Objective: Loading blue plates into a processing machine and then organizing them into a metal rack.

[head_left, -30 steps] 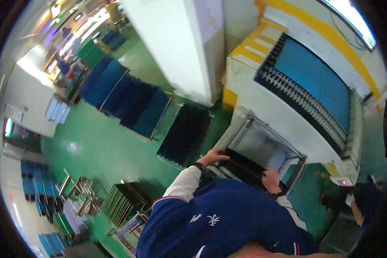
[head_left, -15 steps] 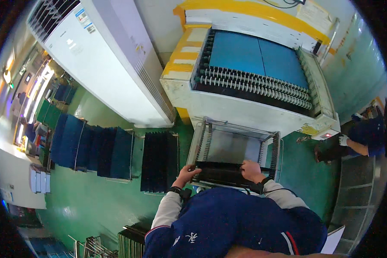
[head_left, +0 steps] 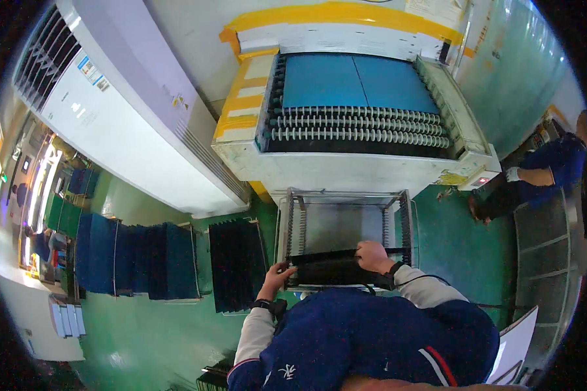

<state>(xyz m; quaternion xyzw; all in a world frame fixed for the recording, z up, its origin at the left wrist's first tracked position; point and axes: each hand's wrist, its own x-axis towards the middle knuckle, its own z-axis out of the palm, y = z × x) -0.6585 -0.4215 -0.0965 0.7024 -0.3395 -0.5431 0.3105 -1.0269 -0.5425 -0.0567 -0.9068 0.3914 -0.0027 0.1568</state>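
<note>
In front of me stands a metal rack with toothed side rails and a pale plate inside. Several thin dark panels sit at its near end, their upper edges toward me. My right hand is closed over the upper edge of these panels, right of their middle, fingertips hidden. At their left end, beside the rack's left rail, is my left hand. Its fingers are bent around the corner, and I cannot tell whether they grip a panel or the frame.
Beyond the rack, a roller conveyor machine carries two blue panels. Racks of dark panels stand on the green floor at left, near a tall white air conditioner. A co-worker is at the right, by a metal frame.
The view has shifted, so the rack and machine appear further left. More roller rows show in front of the blue panels. Both hands stay at the dark panels.
</note>
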